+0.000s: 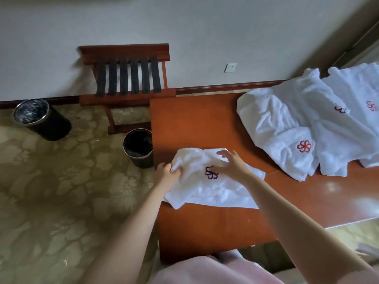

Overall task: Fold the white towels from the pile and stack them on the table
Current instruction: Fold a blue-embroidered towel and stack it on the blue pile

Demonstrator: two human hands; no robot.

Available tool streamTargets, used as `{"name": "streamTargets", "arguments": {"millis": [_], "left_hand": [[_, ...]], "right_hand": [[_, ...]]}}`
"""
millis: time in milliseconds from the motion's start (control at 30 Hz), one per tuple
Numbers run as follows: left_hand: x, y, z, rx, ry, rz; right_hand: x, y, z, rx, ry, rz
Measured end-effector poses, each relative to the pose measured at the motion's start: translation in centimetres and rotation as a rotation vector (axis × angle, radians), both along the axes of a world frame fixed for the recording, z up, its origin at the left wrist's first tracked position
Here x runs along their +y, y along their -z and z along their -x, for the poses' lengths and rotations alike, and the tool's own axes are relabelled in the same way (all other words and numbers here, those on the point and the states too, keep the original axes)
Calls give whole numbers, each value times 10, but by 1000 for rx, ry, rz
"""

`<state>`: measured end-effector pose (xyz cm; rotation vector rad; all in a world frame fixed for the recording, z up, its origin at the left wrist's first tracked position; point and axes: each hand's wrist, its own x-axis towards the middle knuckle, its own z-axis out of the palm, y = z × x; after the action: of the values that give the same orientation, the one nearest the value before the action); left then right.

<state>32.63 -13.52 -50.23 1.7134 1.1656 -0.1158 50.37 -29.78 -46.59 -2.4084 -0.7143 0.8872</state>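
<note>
Rightward on the table (205, 124), the pile of white towels (287, 124) runs out of frame, its red flower emblems (304, 146) blurred. Nearer me, one towel (205, 189) bears an unreadable purple emblem (211, 172); my left hand (167, 177) grips its edge, my right hand (231, 163) spreads its fingers on it.

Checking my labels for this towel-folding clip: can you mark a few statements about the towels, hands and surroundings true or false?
1. The left hand grips the purple-emblem towel at its left edge. True.
2. The pile of towels bears blue emblems. False: the ones showing are red.
3. A black bin stands on the floor by the table corner. True.
4. The purple-emblem towel lies on top of the pile. False: it lies apart, on the table nearer the person.
</note>
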Motion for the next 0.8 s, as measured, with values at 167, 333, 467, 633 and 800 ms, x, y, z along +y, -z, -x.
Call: {"name": "streamTargets", "arguments": {"millis": [167,333,467,633,800], "left_hand": [[-10,-4,-2,46,-57,205],[-20,-13,-15,-26,-279,244],[-6,-37,-37,-131,-337,114],[28,-65,-71,-329,-390,18],[70,-113,-121,-395,-382,-82]], "right_hand": [[-1,16,7,-15,-262,184],[6,23,2,99,-157,-3],[15,12,-19,230,-83,-92],[51,-22,-50,237,-26,-271],[101,-67,-87,136,-20,-419]]}}
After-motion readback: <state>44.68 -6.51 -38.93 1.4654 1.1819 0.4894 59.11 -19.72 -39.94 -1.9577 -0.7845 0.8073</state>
